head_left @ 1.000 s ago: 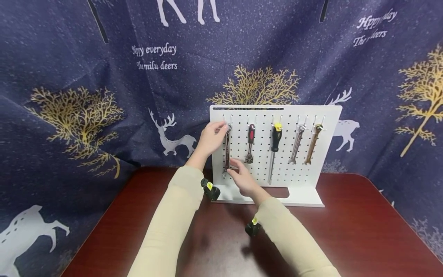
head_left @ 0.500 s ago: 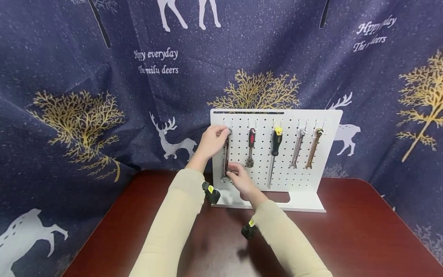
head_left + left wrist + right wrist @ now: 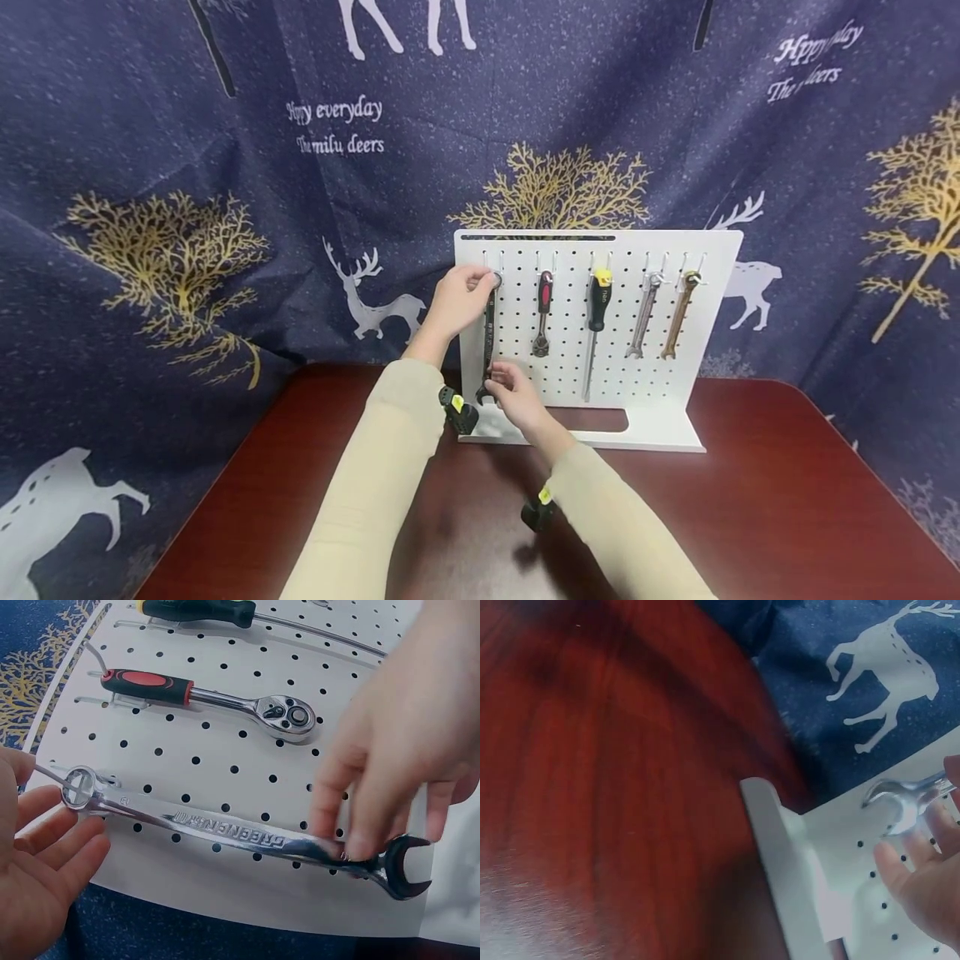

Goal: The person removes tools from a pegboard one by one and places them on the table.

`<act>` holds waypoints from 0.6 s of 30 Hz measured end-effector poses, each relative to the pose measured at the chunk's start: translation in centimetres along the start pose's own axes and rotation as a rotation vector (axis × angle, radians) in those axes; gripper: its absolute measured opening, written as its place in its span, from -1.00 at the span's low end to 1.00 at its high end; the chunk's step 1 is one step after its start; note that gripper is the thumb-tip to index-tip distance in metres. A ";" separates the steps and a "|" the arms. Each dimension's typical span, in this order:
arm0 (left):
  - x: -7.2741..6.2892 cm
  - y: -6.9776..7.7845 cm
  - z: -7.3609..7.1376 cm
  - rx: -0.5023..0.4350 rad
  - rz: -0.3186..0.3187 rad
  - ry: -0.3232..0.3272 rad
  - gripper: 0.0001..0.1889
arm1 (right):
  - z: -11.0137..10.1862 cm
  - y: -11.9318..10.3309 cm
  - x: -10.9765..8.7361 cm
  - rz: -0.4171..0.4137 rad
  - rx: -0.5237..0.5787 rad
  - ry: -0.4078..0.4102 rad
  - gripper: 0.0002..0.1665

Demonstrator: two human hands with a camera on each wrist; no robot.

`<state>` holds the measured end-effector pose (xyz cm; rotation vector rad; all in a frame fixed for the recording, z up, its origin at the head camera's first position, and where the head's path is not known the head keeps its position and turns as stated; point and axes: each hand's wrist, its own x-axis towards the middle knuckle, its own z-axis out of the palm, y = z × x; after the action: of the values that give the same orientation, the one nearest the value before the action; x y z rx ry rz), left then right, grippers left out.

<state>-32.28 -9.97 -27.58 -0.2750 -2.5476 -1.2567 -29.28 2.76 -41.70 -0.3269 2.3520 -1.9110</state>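
A chrome combination wrench (image 3: 225, 829) hangs at the left of the white pegboard (image 3: 570, 367), its ring end over a hook. My left hand (image 3: 459, 300) is at that ring end; in the left wrist view its fingers (image 3: 64, 859) are spread, one touching the ring's edge. Lower down, my right hand (image 3: 519, 400) pinches the wrench near its open-ended jaw between thumb and fingers. In the right wrist view, the wrench's open end (image 3: 904, 802) sticks out past the right fingers. To the right hangs a ratchet handle (image 3: 543, 312) with a red-and-black grip.
Further right on the board hang a screwdriver (image 3: 598, 308) with a black-and-yellow handle and two more wrenches, one silver (image 3: 645, 317) and one bronze-toned (image 3: 679, 317). The board stands on a reddish-brown table (image 3: 337, 400). A dark blue patterned cloth (image 3: 420, 183) hangs behind.
My right hand has moved slightly down with the wrench's lower end, which now tilts a little left and outward. My left hand stays by the ring end.
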 end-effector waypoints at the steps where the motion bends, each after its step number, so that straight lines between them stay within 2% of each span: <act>1: 0.0 0.0 0.0 -0.007 -0.003 0.003 -0.59 | 0.0 -0.1 -0.5 -0.011 -0.003 0.002 -0.60; 4: -0.1 0.1 0.0 -0.028 -0.008 0.011 -0.61 | 0.0 -0.2 -2.1 -0.041 -0.005 0.007 -0.67; 7: -0.2 0.1 0.0 -0.045 -0.011 0.027 -0.65 | 0.1 0.9 -3.2 -0.046 0.024 0.005 -0.72; 13: -0.2 0.3 0.1 -0.056 -0.002 0.082 -0.75 | 0.6 3.5 -3.6 -0.070 0.070 0.008 -0.72; 18: 0.0 0.1 0.3 -0.053 0.015 0.114 -0.78 | 0.5 4.0 -4.2 -0.095 0.072 -0.015 -0.71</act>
<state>-32.28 -9.67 -27.70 -0.2262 -2.4150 -1.2975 -25.56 3.99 -45.99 -0.4527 2.2911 -2.0214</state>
